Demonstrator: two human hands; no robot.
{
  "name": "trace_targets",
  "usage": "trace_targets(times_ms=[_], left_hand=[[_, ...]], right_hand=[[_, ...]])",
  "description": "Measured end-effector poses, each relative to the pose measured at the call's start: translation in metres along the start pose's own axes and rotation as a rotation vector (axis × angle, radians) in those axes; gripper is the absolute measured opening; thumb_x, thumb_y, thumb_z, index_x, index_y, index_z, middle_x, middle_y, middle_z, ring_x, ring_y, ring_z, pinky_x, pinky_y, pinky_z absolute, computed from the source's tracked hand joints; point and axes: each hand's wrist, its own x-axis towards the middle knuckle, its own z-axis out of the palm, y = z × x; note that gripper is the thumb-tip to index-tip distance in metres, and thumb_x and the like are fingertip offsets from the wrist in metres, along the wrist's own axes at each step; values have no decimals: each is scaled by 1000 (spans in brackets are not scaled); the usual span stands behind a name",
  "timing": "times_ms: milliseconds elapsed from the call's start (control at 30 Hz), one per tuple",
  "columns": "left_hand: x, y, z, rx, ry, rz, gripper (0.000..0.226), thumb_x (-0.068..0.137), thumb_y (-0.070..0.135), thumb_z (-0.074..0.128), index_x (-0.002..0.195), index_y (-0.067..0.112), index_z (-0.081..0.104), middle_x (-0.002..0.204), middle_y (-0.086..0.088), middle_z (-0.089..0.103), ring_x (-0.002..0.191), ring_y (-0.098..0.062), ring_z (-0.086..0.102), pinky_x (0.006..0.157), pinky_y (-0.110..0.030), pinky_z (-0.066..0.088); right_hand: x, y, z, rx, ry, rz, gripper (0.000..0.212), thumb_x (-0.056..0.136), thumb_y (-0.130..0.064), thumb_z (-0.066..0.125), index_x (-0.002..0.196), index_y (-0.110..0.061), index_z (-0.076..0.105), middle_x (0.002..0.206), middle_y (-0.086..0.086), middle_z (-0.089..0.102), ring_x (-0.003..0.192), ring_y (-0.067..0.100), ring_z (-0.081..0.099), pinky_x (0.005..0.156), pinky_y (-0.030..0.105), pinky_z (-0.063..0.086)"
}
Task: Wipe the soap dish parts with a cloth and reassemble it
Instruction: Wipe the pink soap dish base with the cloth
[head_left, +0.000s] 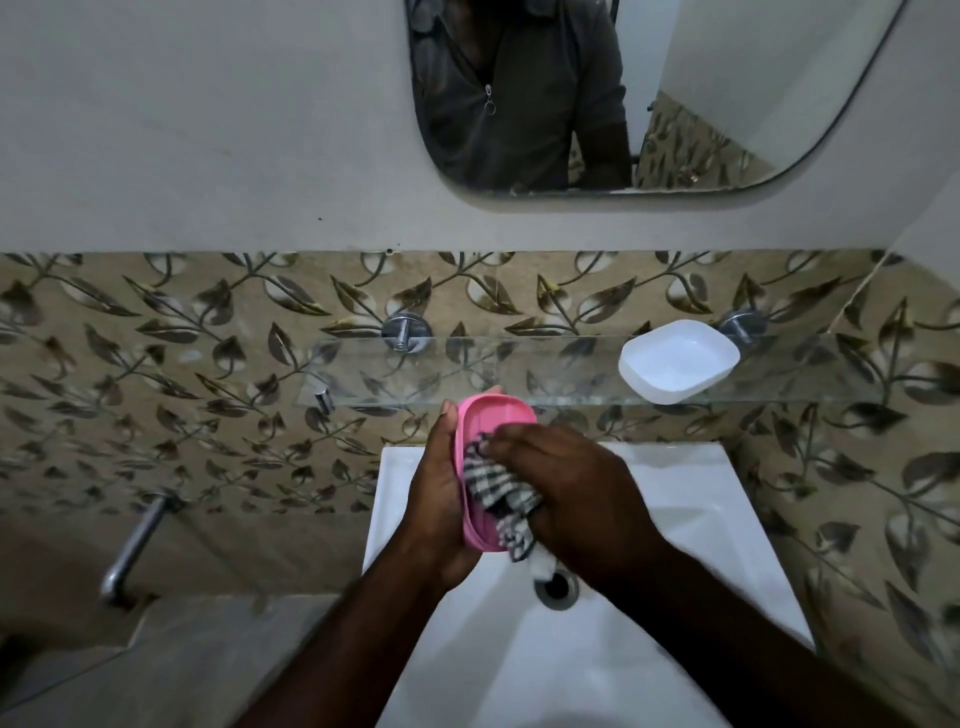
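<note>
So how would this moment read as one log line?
step: wiping | left hand: holds pink tray | right hand: rubs checked cloth | white base: on shelf

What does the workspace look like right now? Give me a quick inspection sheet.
Surface: white sink, drain partly hidden by the cloth's end.
Job's things: pink soap dish part held over the sink; checked cloth pressed into it; white soap dish part on the glass shelf.
Clutter: nothing seen.
Grippers: left hand grips the pink part; right hand holds the cloth.
Cables: nothing seen.
Surroundings: leaf-pattern tiles, mirror, metal tap on the left.
</note>
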Motion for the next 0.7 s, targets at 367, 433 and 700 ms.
trace_targets(times_ms=[367,433,700], left_hand=[[8,-2,-6,46,-21,66,66,71,68,55,102,14,78,101,-18,75,87,-30,74,70,-38,59],[6,-8,-3,37,-23,23,69,72,68,53,103,11,77,108,-19,73,95,-30,72,77,-39,59],[7,-6,1,-14,-47,-27,71,81,64,51,105,1,74,98,-22,74,87,-30,74,74,-37,59]], right_hand=[[-22,-6,3,229,-92,271,19,79,-29,62,97,-27,69,88,-5,68,82,15,64,70,26,45],[-13,3,-2,205,-100,256,17,75,-24,71,92,-23,71,88,-3,69,82,17,65,71,27,46],[-16,-19,1,173,-81,231,40,78,-39,47,112,-29,66,95,0,61,81,24,64,67,37,53]])
